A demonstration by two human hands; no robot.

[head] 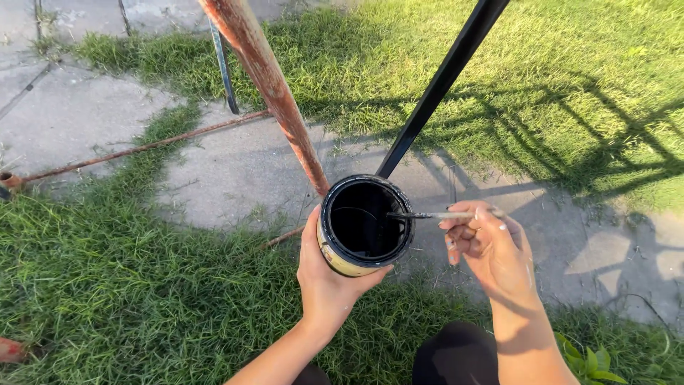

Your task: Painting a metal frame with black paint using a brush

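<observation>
My left hand [325, 278] grips a round paint can [365, 222] from below and its left side; the can is open, black inside, with a pale yellowish wall. My right hand [490, 246] pinches a thin brush [431, 214] by its handle, and the brush tip reaches over the can's right rim into the opening. Just behind the can stand two slanted metal bars: a rusty orange one [265, 75] on the left and a freshly black one [445, 75] on the right.
Concrete slabs [235, 167] lie under the bars, with grass [107, 285] around them. A thin rusty rod [142, 148] runs across the slab to the left. A dark thin bar [223, 68] stands farther back. Frame shadows fall on the lawn at right.
</observation>
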